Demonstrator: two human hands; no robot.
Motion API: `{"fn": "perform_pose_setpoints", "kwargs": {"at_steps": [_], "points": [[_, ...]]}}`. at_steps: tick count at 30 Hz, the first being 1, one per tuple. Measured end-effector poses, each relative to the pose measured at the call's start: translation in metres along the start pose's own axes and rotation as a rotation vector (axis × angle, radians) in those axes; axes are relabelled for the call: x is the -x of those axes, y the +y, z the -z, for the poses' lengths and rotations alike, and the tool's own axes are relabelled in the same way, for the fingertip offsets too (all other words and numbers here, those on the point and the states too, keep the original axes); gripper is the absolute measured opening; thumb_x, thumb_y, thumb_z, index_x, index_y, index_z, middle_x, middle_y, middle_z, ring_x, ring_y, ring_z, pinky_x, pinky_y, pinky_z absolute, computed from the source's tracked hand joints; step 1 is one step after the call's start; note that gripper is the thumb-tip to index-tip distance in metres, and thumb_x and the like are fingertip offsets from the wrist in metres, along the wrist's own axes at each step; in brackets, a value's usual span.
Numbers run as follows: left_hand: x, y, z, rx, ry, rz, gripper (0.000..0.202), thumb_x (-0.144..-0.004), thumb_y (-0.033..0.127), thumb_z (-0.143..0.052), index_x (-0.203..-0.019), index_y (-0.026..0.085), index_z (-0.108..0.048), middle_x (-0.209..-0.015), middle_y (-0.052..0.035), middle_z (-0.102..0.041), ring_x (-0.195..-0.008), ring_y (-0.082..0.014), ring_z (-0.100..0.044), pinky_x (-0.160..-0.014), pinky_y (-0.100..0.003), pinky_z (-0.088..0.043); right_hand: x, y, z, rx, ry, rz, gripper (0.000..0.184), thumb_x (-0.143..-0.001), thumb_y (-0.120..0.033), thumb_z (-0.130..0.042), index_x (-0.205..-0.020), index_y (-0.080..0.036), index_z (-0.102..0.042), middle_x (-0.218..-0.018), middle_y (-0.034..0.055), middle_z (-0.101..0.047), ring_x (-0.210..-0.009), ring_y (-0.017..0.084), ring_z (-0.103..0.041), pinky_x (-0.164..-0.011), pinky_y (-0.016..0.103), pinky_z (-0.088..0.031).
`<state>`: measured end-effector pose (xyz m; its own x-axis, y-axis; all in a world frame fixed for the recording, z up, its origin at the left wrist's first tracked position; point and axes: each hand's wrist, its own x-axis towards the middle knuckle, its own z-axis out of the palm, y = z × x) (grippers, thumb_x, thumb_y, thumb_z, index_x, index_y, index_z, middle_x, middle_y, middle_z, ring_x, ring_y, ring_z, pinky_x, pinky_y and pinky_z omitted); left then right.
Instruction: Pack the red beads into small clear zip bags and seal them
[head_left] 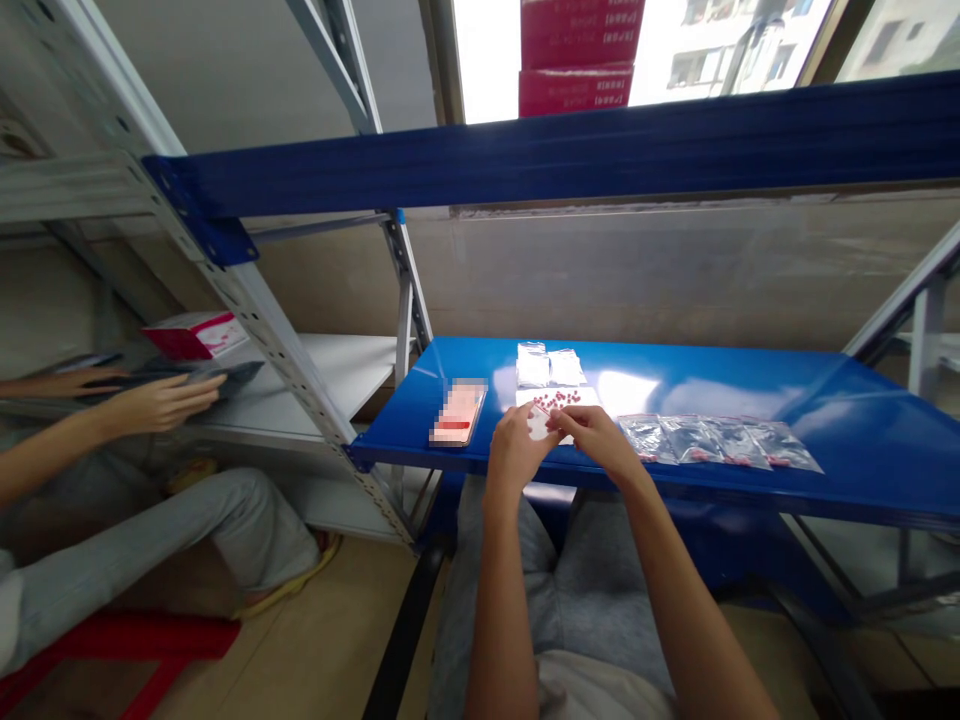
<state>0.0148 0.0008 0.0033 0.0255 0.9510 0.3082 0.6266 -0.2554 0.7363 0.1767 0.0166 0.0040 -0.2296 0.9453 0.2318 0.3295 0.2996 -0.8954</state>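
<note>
My left hand [511,450] and my right hand [596,435] meet at the front edge of the blue shelf. Both have their fingers closed on a small clear zip bag [538,425], which is partly hidden by the fingers. Just beyond my fingertips, small red beads [559,399] lie scattered on a white sheet [589,396]. Behind the sheet are two stacks of small clear bags [532,366]. To the right of my right hand, several flat zip bags [697,441] with red pieces inside overlap in a row.
A phone [459,413] with a blurred screen lies left of my hands. The blue shelf beam [555,160] crosses above. Further left, past the metal post [262,340], a seated person's hands [161,400] hold a dark packet beside a pink box [196,335].
</note>
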Motion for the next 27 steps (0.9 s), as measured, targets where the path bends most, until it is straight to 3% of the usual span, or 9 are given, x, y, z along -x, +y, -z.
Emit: {"fn": "perform_pose_setpoints", "kwargs": {"at_steps": [2, 4, 8, 12, 15, 19, 27], "points": [[0.0, -0.002, 0.002, -0.035, 0.014, -0.002, 0.054, -0.081, 0.043, -0.079, -0.126, 0.015, -0.066, -0.109, -0.0097, -0.069, -0.091, -0.0215, -0.068, -0.082, -0.032, -0.054, -0.001, 0.006, -0.001, -0.041, -0.019, -0.012, 0.042, -0.091, -0.055, -0.053, -0.085, -0.017, -0.07, -0.073, 0.0042, -0.069, -0.067, 0.018, -0.062, -0.054, 0.025, -0.044], [0.0, -0.004, 0.004, -0.084, 0.02, 0.009, 0.05, -0.083, 0.042, -0.078, -0.123, 0.016, -0.067, -0.107, -0.0089, -0.069, -0.092, -0.0216, -0.067, -0.082, -0.031, -0.053, -0.005, 0.013, -0.001, -0.027, 0.053, -0.031, 0.037, -0.093, -0.05, -0.053, -0.099, -0.018, -0.071, -0.079, 0.0054, -0.072, -0.072, 0.02, -0.067, -0.057, 0.026, -0.047], [0.002, -0.009, 0.007, -0.242, 0.022, 0.084, 0.047, -0.082, 0.04, -0.079, -0.121, 0.016, -0.066, -0.111, -0.0105, -0.067, -0.103, -0.0249, -0.066, -0.088, -0.033, -0.052, -0.02, 0.026, -0.006, 0.291, 0.246, -0.048, 0.02, -0.091, -0.03, -0.057, -0.093, -0.018, -0.073, -0.083, 0.0076, -0.075, -0.079, 0.021, -0.07, -0.075, 0.031, -0.051], [0.004, -0.011, 0.003, -0.357, 0.0, 0.167, 0.048, -0.084, 0.041, -0.077, -0.122, 0.015, -0.065, -0.117, -0.0133, -0.064, -0.113, -0.0278, -0.064, -0.094, -0.034, -0.05, -0.037, 0.03, -0.015, 0.584, 0.224, -0.126, 0.019, -0.089, -0.018, -0.059, -0.097, -0.018, -0.076, -0.094, 0.0103, -0.076, -0.09, 0.023, -0.07, -0.08, 0.03, -0.048], [0.005, -0.012, 0.0, -0.367, -0.005, 0.171, 0.049, -0.084, 0.041, -0.076, -0.125, 0.016, -0.063, -0.119, -0.0133, -0.064, -0.116, -0.0276, -0.063, -0.097, -0.033, -0.048, -0.042, 0.03, -0.019, 0.683, 0.169, -0.145, 0.021, -0.088, -0.015, -0.059, -0.099, -0.019, -0.077, -0.1, 0.0103, -0.076, -0.096, 0.023, -0.069, -0.08, 0.028, -0.047], [0.005, -0.014, -0.002, -0.361, -0.003, 0.172, 0.051, -0.084, 0.041, -0.075, -0.127, 0.017, -0.062, -0.12, -0.013, -0.064, -0.117, -0.0273, -0.062, -0.099, -0.032, -0.048, -0.043, 0.031, -0.02, 0.699, 0.104, -0.113, 0.021, -0.089, -0.014, -0.059, -0.097, -0.019, -0.078, -0.101, 0.0099, -0.076, -0.098, 0.022, -0.067, -0.082, 0.027, -0.046], [0.005, -0.016, 0.003, -0.331, -0.002, 0.102, 0.052, -0.082, 0.037, -0.077, -0.127, 0.017, -0.061, -0.118, -0.0132, -0.063, -0.116, -0.0293, -0.062, -0.097, -0.036, -0.049, -0.044, 0.032, -0.021, 0.654, 0.166, -0.052, 0.019, -0.088, -0.017, -0.06, -0.091, -0.017, -0.078, -0.094, 0.0115, -0.075, -0.09, 0.023, -0.066, -0.078, 0.029, -0.045]]}}
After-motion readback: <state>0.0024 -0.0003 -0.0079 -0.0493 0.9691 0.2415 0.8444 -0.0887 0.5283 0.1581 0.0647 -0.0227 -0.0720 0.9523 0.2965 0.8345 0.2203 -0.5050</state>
